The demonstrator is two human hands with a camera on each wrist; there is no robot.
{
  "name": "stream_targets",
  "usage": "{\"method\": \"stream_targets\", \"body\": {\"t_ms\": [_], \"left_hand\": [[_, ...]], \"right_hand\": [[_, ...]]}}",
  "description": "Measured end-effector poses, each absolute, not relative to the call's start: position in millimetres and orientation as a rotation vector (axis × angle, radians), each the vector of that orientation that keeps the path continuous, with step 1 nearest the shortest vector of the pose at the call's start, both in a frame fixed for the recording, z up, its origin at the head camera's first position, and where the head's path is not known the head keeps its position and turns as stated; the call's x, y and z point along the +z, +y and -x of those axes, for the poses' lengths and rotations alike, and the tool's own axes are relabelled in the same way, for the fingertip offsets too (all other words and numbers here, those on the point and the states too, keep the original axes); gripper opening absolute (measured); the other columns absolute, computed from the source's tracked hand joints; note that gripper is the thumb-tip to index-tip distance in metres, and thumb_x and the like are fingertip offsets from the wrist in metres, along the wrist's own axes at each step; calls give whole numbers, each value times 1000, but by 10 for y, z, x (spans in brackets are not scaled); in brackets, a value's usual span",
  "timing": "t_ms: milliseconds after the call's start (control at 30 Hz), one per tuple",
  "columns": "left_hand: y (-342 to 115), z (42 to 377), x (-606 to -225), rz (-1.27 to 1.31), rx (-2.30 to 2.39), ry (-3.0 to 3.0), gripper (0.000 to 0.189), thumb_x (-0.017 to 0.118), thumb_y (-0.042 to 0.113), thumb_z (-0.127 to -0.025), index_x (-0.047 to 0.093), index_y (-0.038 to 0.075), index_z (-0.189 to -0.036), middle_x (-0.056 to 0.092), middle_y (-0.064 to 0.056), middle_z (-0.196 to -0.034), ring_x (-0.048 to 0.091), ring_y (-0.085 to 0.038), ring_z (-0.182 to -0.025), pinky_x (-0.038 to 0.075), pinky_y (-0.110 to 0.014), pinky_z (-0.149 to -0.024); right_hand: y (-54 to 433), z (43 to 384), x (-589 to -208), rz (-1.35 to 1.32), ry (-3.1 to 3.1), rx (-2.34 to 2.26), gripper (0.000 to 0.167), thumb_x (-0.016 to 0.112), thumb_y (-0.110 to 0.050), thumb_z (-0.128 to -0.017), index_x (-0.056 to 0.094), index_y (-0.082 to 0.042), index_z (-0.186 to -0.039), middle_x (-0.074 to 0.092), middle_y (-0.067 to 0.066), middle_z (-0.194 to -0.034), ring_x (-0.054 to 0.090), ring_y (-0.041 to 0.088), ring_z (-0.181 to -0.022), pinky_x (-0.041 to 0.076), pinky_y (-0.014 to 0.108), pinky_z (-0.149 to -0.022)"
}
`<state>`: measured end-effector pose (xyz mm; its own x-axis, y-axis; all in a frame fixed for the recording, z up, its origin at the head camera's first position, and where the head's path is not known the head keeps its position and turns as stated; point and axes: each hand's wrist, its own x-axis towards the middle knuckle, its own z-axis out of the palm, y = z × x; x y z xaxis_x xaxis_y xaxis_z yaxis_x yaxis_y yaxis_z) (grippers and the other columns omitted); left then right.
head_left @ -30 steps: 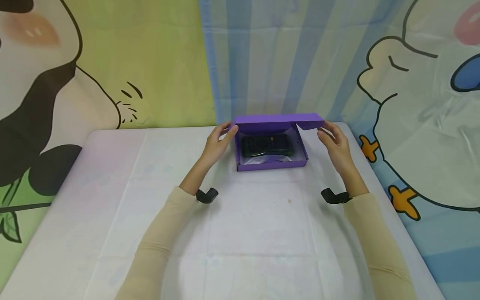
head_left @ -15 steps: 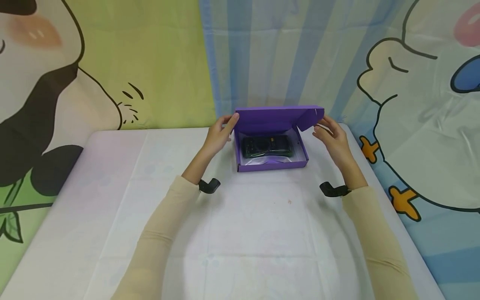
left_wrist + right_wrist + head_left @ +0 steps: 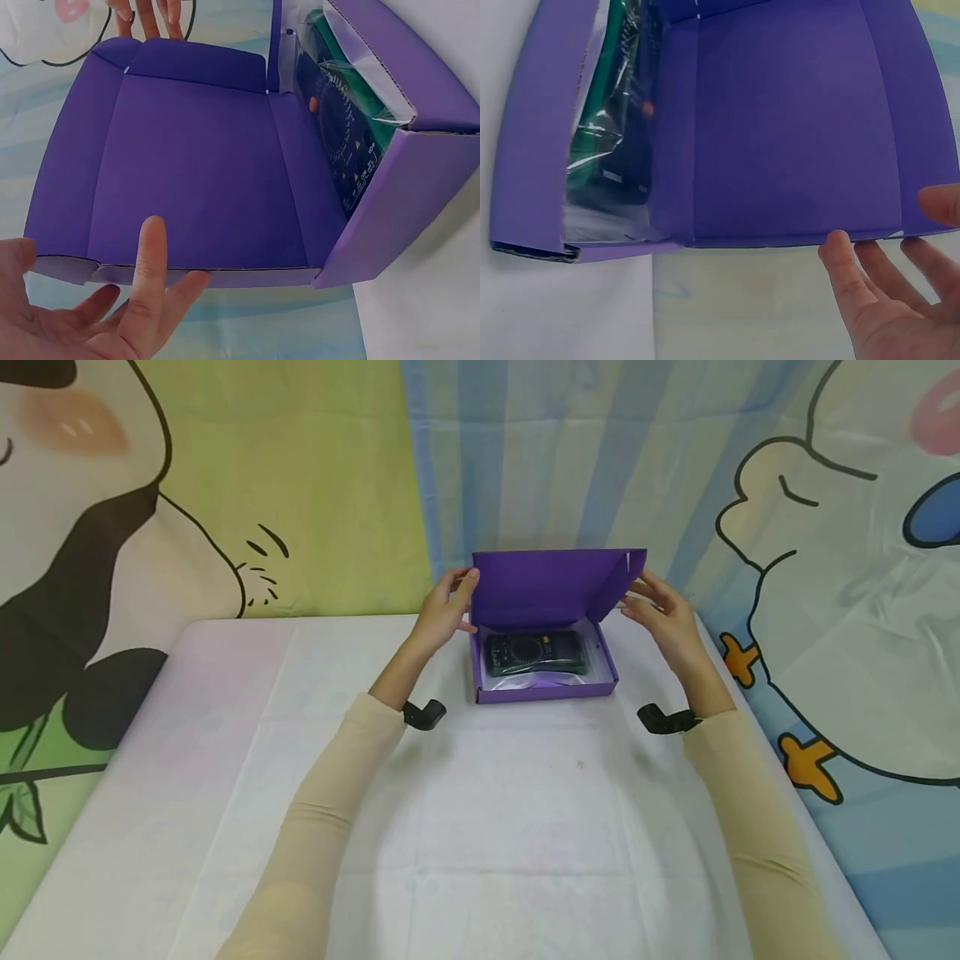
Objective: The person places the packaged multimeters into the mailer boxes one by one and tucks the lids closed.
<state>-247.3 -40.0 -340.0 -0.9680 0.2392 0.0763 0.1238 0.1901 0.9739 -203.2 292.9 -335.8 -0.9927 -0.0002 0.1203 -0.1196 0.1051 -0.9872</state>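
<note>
A purple cardboard box (image 3: 546, 695) stands at the back of the table, its hinged lid (image 3: 551, 587) tilted up and back. Inside lies a dark multimeter (image 3: 536, 653) with a round dial and a green edge, wrapped in a clear plastic bag (image 3: 615, 217). My left hand (image 3: 444, 607) grips the lid's left edge, thumb in front and several fingers lower down along the side. At the opposite edge, my right hand (image 3: 663, 614) holds the lid's side flap, with fingertips against its outer face and the thumb near the front flap.
A white cloth covers the table (image 3: 480, 827), with a tiny brownish speck on it in front of the box. Printed cartoon curtains (image 3: 525, 460) hang right behind and beside the table. Black wrist cameras (image 3: 424, 715) sit on both wrists.
The lid has swung up and back from nearly level to steeply raised. Both hands have risen with it, and more of the multimeter shows.
</note>
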Motion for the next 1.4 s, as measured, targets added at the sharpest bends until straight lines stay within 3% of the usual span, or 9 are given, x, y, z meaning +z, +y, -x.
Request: {"method": "stream_targets", "body": {"t_ms": [300,433,600,833,1000,1233,1400], "left_hand": [[-348,2458,-3442,-355,1945,2281,56,40,40,-104,32,10,-151,40,-16,-150,53,-45,-122,61,-40,-72],[-350,2460,-3449,-329,1955,2267,59,39,45,-104,28,15,-154,39,-14,-152,55,-43,-121,62,-36,-66],[-368,2455,-3437,-347,1890,2317,62,34,54,-102,25,23,-155,37,-12,-153,57,-42,-118,61,-36,-61],[-380,2483,-3382,-346,1871,2373,63,34,61,-99,33,26,-151,45,-12,-148,64,-36,-108,61,-48,-64],[-387,2492,-3349,-310,1874,2376,56,41,60,-98,41,26,-143,50,-13,-144,67,-33,-101,61,-40,-58],[-393,2492,-3352,-291,1868,2404,57,46,61,-95,48,22,-137,55,-12,-138,67,-28,-93,61,-44,-64],[-412,2446,-3418,-312,1871,2384,55,48,60,-95,49,22,-135,54,-14,-137,66,-30,-95,61,-44,-64]], "right_hand": [[2906,2083,-3359,-134,-2125,2177,55,54,-12,-100,35,-6,-151,41,30,-141,58,26,-117,53,20,-91],[2891,2089,-3359,-90,-2128,2189,51,50,-24,-103,36,-6,-148,44,25,-136,59,28,-116,53,22,-91],[2912,2091,-3322,-39,-2103,2273,48,45,-38,-104,39,-2,-134,48,18,-126,59,31,-114,54,23,-91],[2858,2137,-3198,38,-2053,2314,49,51,-42,-100,40,-6,-133,46,17,-121,66,28,-100,57,25,-84],[2826,2162,-3147,72,-2052,2307,48,53,-45,-99,46,-7,-127,46,13,-121,70,27,-92,59,27,-77],[2792,2179,-3155,141,-2076,2217,48,64,-48,-91,46,-6,-107,47,8,-115,72,22,-80,61,29,-63],[2789,2152,-3224,202,-2094,2150,46,68,-45,-90,46,-5,-96,50,5,-111,72,16,-71,60,29,-57]]}}
